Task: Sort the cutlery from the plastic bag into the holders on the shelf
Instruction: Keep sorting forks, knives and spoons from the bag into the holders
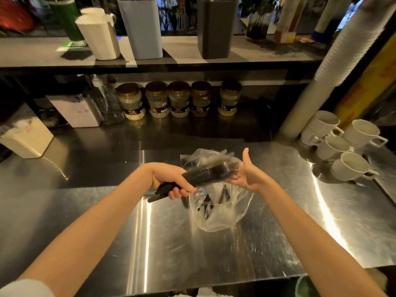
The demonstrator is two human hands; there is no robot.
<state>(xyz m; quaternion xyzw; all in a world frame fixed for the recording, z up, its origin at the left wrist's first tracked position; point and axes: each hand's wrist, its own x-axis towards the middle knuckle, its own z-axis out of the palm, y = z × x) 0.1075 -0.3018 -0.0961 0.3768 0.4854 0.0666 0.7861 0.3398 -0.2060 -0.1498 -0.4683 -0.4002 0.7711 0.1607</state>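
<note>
My left hand (169, 179) grips a bundle of black plastic cutlery (205, 173) by its handles, held level above the steel counter. My right hand (249, 173) is flat and open, thumb up, its palm against the far end of the bundle. Under both hands lies a clear plastic bag (216, 211) with several more black pieces inside. On the upper shelf stand a white holder (100, 37), a pale grey holder (142, 28) and a dark grey holder (216, 28). The bundle's tips are blurred.
Several white cups (340, 151) are stacked at the right, beside tall sleeves of paper cups (330, 58). Jars (180, 99) line the back under the shelf (267, 52). A white box (25, 138) and a metal container (77, 110) stand at the left.
</note>
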